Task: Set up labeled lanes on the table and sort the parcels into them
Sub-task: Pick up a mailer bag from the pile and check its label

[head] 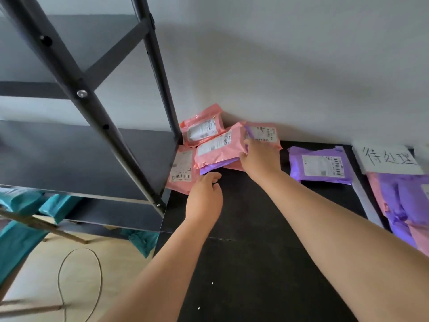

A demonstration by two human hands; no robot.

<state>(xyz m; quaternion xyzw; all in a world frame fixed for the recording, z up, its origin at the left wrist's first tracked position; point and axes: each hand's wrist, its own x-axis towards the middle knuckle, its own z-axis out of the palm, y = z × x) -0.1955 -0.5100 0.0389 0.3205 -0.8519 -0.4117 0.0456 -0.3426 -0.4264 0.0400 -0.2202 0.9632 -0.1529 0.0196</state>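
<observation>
Over the matte black table (255, 263), the left hand (204, 196) curls just under the purple parcel (213, 168); I can't tell if its grip has closed. Beyond it, the right hand (260, 156) pinches the pink parcel (218, 145) stacked on top, in the far-left corner. These look like soft, slick, light mailers, so take an edge and support underneath.

A black metal shelving rack (76, 89) with slanted posts and dark shelf boards stands at the left against a plain pale wall (301, 66). Below it, on the light wood-look floor (34, 275), a thin cord (101, 277) lies in a loop beside wooden slats (58, 230). Teal bundles (18, 247), possibly plastic bags, sit under the lowest shelf.
</observation>
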